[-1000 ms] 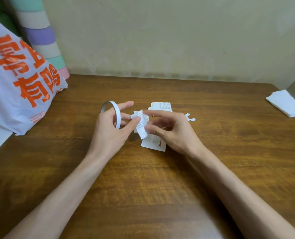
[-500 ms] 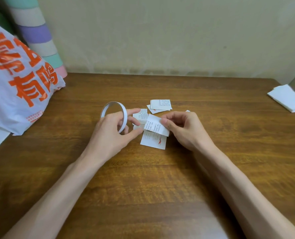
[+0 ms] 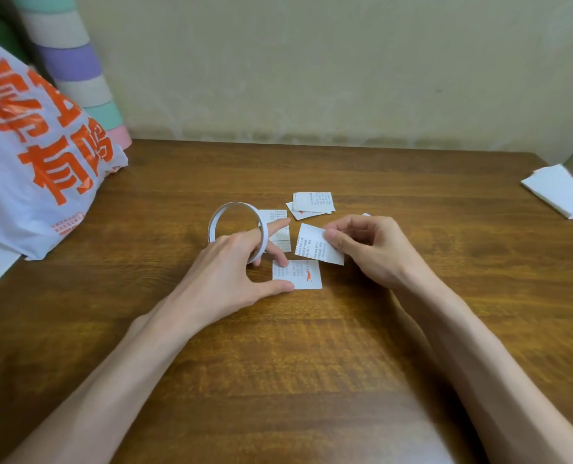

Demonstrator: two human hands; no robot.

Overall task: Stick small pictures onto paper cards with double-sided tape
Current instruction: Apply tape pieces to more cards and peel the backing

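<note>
A thin white ring of double-sided tape (image 3: 234, 209) hangs around the fingers of my left hand (image 3: 231, 279). That hand's thumb and a fingertip press on a small printed paper card (image 3: 303, 275) lying flat on the wooden table (image 3: 311, 363). My right hand (image 3: 368, 249) pinches another small printed piece of paper (image 3: 313, 244) by its upper right corner, just above and right of the flat card. More small printed pieces lie behind: one under my left fingers (image 3: 276, 217) and a small stack (image 3: 313, 202) farther back.
A white plastic bag with orange lettering (image 3: 33, 155) fills the left of the table. Behind it stands a pastel-striped roll (image 3: 74, 68). Folded white paper (image 3: 563, 192) lies at the right edge. A beige wall (image 3: 311, 61) closes the back.
Both hands have come down toward the table. My left hand let go of the piece it shared with the right and now presses the flat card; my right hand holds that piece alone.
</note>
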